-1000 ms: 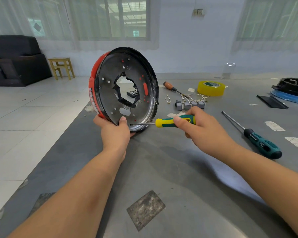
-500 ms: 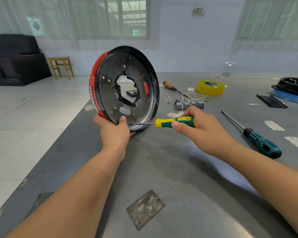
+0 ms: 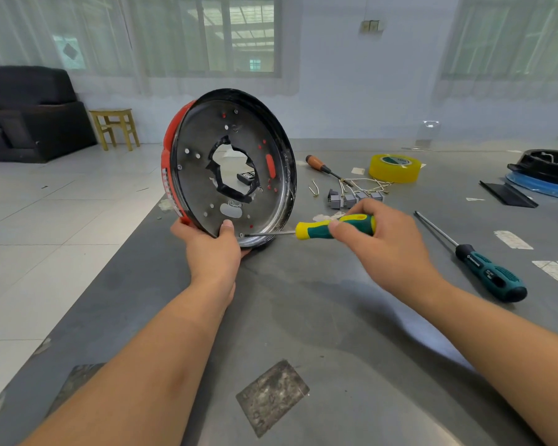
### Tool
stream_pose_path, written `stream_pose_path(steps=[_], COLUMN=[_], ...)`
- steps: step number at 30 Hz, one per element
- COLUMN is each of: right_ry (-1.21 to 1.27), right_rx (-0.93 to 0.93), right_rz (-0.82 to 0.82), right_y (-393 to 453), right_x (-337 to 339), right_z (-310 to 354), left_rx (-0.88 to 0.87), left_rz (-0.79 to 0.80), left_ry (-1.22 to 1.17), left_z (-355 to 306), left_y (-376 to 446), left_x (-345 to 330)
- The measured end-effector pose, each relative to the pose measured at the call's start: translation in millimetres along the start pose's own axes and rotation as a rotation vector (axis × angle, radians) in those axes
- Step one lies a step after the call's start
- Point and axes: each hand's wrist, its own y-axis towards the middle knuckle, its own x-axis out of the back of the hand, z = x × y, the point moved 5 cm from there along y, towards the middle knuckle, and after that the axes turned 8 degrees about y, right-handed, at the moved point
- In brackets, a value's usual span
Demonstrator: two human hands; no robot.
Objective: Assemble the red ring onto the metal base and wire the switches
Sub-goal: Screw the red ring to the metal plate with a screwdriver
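From the head camera, most of the red ring point(image 3: 169, 175) is hidden behind the metal base point(image 3: 207, 175), showing only as a red band along the base's left rim and through a few holes; the base stands on edge at the left edge of the grey surface point(image 3: 319, 317), its lowest rim touching it. The left hand point(image 3: 211, 249) cups the bottom of the assembly, fingers tucked out of sight behind it and the thumb pressed on the face of the base. The right hand point(image 3: 384, 243) grips the yellow-green screwdriver point(image 3: 332, 227), fingers curled round the handle, shaft level and its tip at a screw low on the base, just beside the thumb. Beyond, the grey switches point(image 3: 351, 198) sit among thin wires, partly blurred and partly covered by the right hand. A second, dark green screwdriver point(image 3: 490, 272) lies apart to the right, with bare surface in front of both forearms. A black and blue part point(image 3: 548, 175) is cut off at the right edge.
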Motion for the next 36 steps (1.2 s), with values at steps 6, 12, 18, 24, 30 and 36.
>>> stream_pose_path(steps=[6,12,18,24,30,36], right_ry=[0.072,0.001,-0.246,-0.437,-0.419,0.059], right_rx=[-0.007,-0.228,-0.162,-0.099,0.02,-0.004], right_rz=[-0.275,-0.104,0.058,0.196,0.015,-0.126], right_y=[9.5,19.3,20.3,22.5,19.5,4.5], right_x=[38.1,39.0,29.4,21.3,28.4,19.8], right_z=[-19.4,-67.1,-73.7,-72.8,-44.5,-16.9], left_rx=[0.051,0.095,0.125,0.138,0.12,0.078], left_rz=[0.021,0.038,0.076,0.122,0.175,0.31], left_ry=[-0.129,-0.245,-0.331,-0.365,-0.274,-0.154], left_z=[-5.0,-10.1,-11.6,-11.6,-14.6,-23.5], left_y=[-7.1,-11.0,-11.6,-12.3,-16.3,-26.5], left_x=[-0.6,1.3,2.1,-0.5,-4.0,-9.8])
